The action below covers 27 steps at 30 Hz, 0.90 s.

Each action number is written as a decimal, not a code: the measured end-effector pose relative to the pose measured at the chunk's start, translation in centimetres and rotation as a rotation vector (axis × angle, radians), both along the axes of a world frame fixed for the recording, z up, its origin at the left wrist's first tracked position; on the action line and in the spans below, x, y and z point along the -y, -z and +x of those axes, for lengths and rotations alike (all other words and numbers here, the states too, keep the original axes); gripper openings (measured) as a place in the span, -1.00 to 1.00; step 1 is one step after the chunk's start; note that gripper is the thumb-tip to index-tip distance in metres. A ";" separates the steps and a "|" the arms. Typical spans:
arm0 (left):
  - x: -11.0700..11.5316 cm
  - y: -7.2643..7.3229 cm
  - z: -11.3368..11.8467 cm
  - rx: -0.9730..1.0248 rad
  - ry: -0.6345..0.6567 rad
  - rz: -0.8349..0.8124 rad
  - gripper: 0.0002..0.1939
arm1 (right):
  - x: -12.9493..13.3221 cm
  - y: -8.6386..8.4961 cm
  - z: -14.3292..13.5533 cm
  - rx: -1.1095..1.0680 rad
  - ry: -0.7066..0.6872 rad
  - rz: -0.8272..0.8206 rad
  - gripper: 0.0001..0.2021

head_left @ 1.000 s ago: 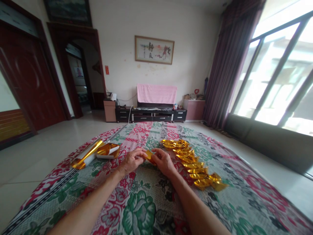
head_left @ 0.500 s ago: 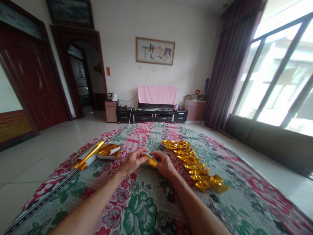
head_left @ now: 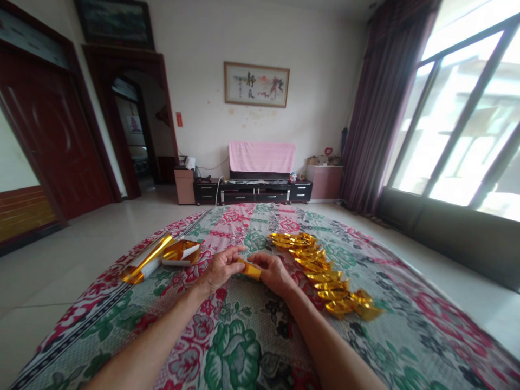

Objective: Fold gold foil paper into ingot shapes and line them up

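Between my two hands is a small folded piece of gold foil paper (head_left: pixel 250 270), held low over the flowered cloth. My left hand (head_left: pixel 221 269) pinches its left end between thumb and fingers. At the right end, my right hand (head_left: pixel 275 272) grips it, its fingers bent over the far edge. To the right, several folded gold paper ingots (head_left: pixel 320 264) lie in a slanting row, the nearest ones close to my right forearm. Sheets of gold foil paper (head_left: pixel 148 260), partly curled with white backs showing, rest to the left of my left hand.
A flowered cloth (head_left: pixel 233 352) in red, green and grey covers the round surface before me. Beyond it stand a low black TV cabinet (head_left: pixel 254 196) and a pink cloth (head_left: pixel 262 156) draped over something. Windows (head_left: pixel 455 124) and a purple curtain (head_left: pixel 365 119) are on the right.
The top of the folded gold paper between my hands now shows gold where a pale edge showed before. Both hands stay nearly in place; the view has shifted very slightly.
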<state>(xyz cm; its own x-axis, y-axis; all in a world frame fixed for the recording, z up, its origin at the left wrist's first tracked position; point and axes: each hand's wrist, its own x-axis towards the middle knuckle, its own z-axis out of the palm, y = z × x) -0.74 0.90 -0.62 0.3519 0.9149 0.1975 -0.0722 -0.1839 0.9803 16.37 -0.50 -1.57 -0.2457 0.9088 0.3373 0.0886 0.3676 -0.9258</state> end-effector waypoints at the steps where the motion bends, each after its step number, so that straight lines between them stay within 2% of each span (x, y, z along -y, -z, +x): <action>1: 0.0 -0.1 0.0 -0.006 0.001 -0.002 -0.44 | 0.0 0.0 0.0 0.017 -0.009 0.011 -0.68; 11: 0.4 -0.4 -0.2 -0.025 0.020 -0.028 -0.41 | 0.3 -0.7 0.2 0.011 -0.105 -0.006 -0.72; 20: 0.5 -0.7 -0.2 -0.050 0.021 -0.040 -0.41 | 0.4 -0.9 0.3 -0.008 -0.116 0.010 -0.71; 27: 0.6 -0.7 -0.1 0.015 0.025 -0.080 -0.45 | 0.1 -0.6 0.3 -0.010 -0.096 0.007 -0.75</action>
